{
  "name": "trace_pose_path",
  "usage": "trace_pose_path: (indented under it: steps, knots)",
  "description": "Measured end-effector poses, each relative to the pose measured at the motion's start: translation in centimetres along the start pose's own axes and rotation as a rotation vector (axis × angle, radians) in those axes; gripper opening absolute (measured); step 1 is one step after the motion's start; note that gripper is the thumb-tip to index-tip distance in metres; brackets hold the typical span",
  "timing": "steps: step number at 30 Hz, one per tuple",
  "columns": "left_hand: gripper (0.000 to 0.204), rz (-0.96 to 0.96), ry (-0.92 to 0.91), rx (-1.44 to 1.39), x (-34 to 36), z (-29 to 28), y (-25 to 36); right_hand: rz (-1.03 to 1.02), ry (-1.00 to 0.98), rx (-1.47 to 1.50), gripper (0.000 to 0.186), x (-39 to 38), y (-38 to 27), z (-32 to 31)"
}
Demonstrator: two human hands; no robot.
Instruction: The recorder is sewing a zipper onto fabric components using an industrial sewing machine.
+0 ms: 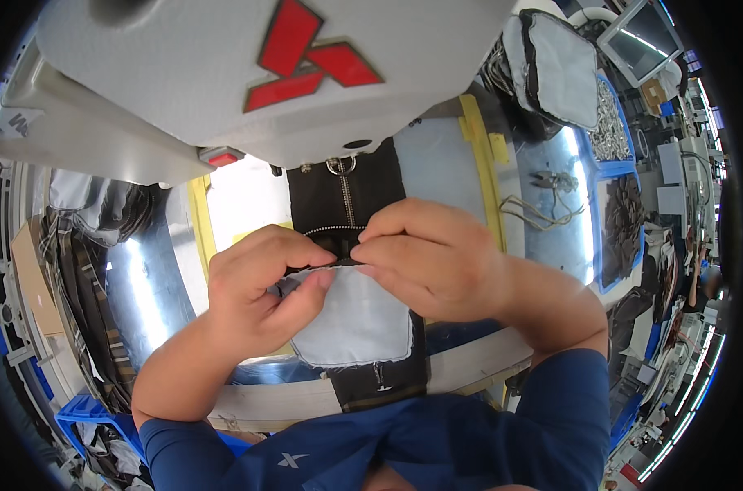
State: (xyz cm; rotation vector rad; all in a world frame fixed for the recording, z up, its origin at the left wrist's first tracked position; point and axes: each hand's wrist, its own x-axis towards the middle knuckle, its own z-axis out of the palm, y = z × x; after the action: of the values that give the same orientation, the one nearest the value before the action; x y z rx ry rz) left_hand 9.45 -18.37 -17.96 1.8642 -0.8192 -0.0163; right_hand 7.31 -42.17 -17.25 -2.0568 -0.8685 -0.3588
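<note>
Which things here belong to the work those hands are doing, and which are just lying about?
Seemingly in use:
- left hand, right hand
- pale cloth panel, pinched at its edge
- dark zippered strip

Apparently lying about:
- metal snips
- stacked cloth pieces
- blue bins

- White machine head [437,65]: cut off by the upper edge.
- Dark strip [381,182]: far end hidden from you behind it.
- Metal pieces [610,127]: too small to distinguish.
</note>
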Motion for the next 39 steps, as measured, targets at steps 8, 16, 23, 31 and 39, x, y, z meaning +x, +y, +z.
trace_pose_path:
  steps: [8,16,23,31,39]
  knots:
    - [0.013,-0.103,-0.015,-0.113,0.18,-0.12,0.17,-0.002,-0.029,0.000,0.021,0.08,0.00,0.01]
    - [0.009,-0.120,-0.009,-0.035,0.05,0.12,0.19,0.137,-0.044,0.065,0.019,0.09,0.26,-0.13]
    - [0.008,-0.184,-0.032,-0.038,0.20,0.19,0.39,0.223,-0.071,0.166,0.019,0.32,0.39,0.02]
    - [0.008,-0.154,-0.057,-0.053,0.35,0.41,0.34,0.326,-0.106,0.250,0.012,0.51,0.10,0.20]
    - [0.008,-0.203,-0.069,-0.086,0.26,0.31,0.34,0.202,-0.062,0.165,0.013,0.34,0.48,0.62]
